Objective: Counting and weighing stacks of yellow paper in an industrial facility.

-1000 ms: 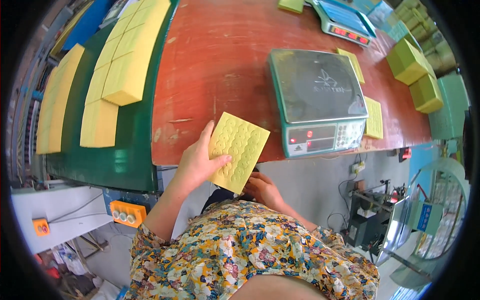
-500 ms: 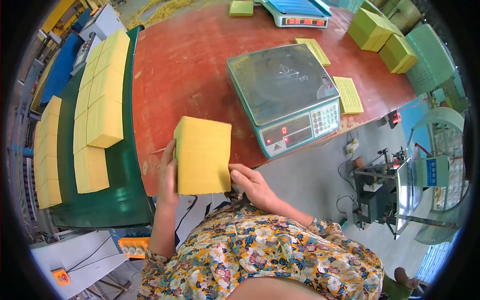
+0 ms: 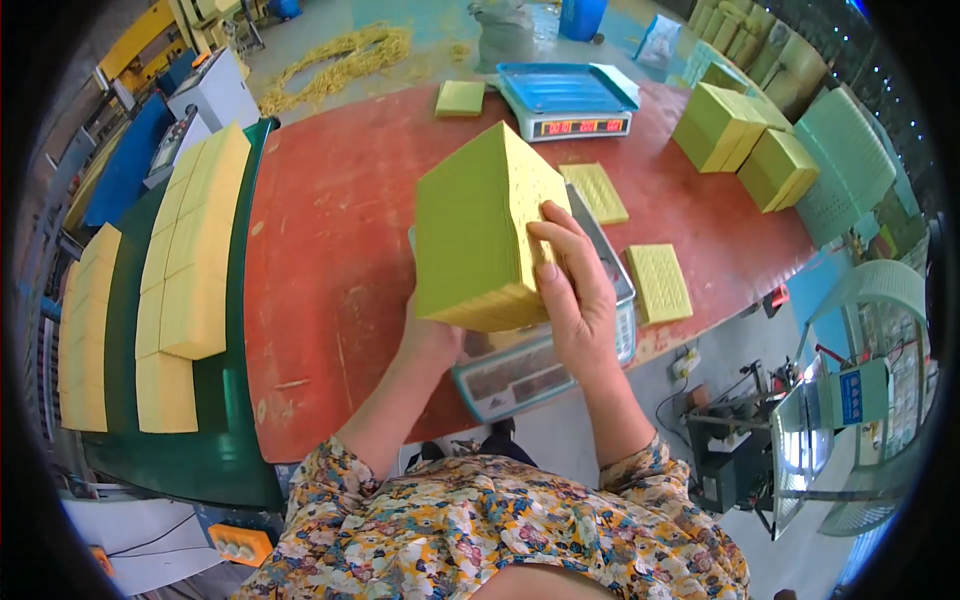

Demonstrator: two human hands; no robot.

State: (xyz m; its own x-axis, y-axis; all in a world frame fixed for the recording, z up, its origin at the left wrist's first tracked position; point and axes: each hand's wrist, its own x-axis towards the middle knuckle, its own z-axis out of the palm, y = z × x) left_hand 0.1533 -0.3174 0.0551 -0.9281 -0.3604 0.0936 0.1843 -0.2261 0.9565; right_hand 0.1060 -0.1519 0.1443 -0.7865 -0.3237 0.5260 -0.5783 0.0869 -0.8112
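Observation:
I hold a thick stack of yellow paper [image 3: 475, 230], tilted, in the air over the near electronic scale [image 3: 520, 388]. My right hand [image 3: 578, 290] grips its right side, fingers bent and thumb pressed on the sheet edges. My left hand [image 3: 432, 335] supports the lower left corner; its fingers are hidden behind the stack. Most of the scale's dark plate is covered by the stack and my hands. To the right of the scale, two thin yellow paper pads, a far pad [image 3: 597, 193] and a near pad [image 3: 660, 283], lie on the red table [image 3: 330, 290].
On the left, rows of yellow stacks [image 3: 195, 250] stand on a green conveyor belt [image 3: 215, 430]. A second scale with a blue tray [image 3: 565, 92] sits at the table's back, beside a small pad [image 3: 460, 98]. More stacks [image 3: 720, 130] stand at the far right.
The stack has been lifted away from my body, to the right and over the scale, and has turned. My right hand has moved up onto its right side. The view has tilted upward.

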